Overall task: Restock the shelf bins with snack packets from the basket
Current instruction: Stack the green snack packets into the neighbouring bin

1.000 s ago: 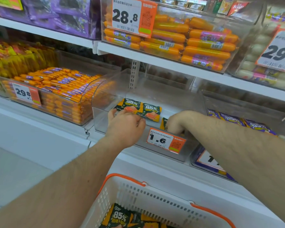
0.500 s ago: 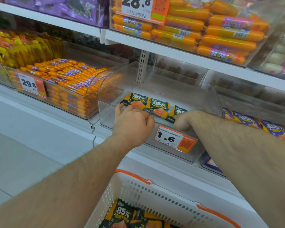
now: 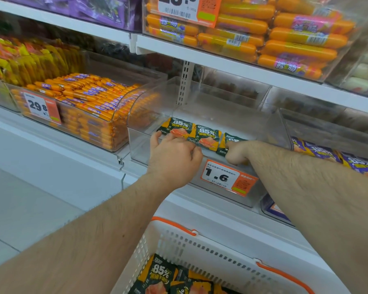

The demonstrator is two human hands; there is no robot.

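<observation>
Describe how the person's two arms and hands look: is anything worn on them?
Both arms are bare from the frame edge to the wrist, with no sleeves visible. The left hand and right hand wear no gloves; no watch, ring or bracelet shows. Fine hair covers both forearms, thicker on the right one. The right hand's fingers are mostly hidden.

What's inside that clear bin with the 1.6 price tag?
The clear bin holds three green-and-orange 85% snack packets in a row. Both hands reach in, covering the packets' near edges and the floor beneath.

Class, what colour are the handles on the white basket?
Orange: the basket handles show best in the head view.
</observation>
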